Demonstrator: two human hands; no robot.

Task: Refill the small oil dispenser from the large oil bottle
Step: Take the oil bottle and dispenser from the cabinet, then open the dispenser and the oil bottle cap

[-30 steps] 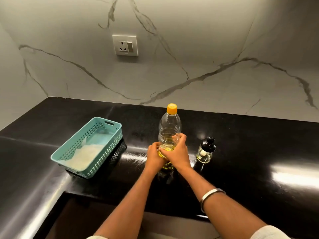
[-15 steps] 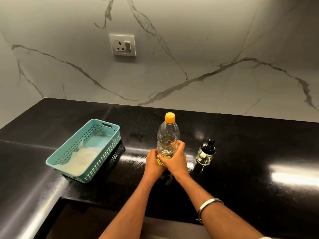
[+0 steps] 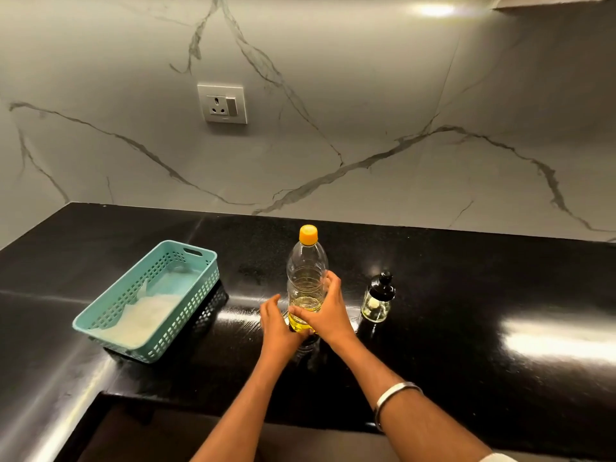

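Observation:
The large oil bottle [image 3: 306, 278] is clear plastic with an orange cap and a little yellow oil at the bottom. It stands upright on the black countertop [image 3: 466, 295], near the middle. My right hand [image 3: 330, 315] wraps its lower right side, thumb across the front. My left hand [image 3: 276, 325] lies against its lower left side, with the thumb lifted a little off the plastic. The small oil dispenser [image 3: 376, 300], a glass jar with a black top, stands just right of the bottle, untouched.
A teal perforated basket [image 3: 110, 315] holding a white cloth sits on the counter to the left. A marble wall with a power socket [image 3: 222, 103] rises behind. The counter's front edge runs below my forearms, with a dark recess under it.
The bottle has come down relative to the dispenser and now rests on the counter. My left thumb has eased away from it. The view has tilted up slightly.

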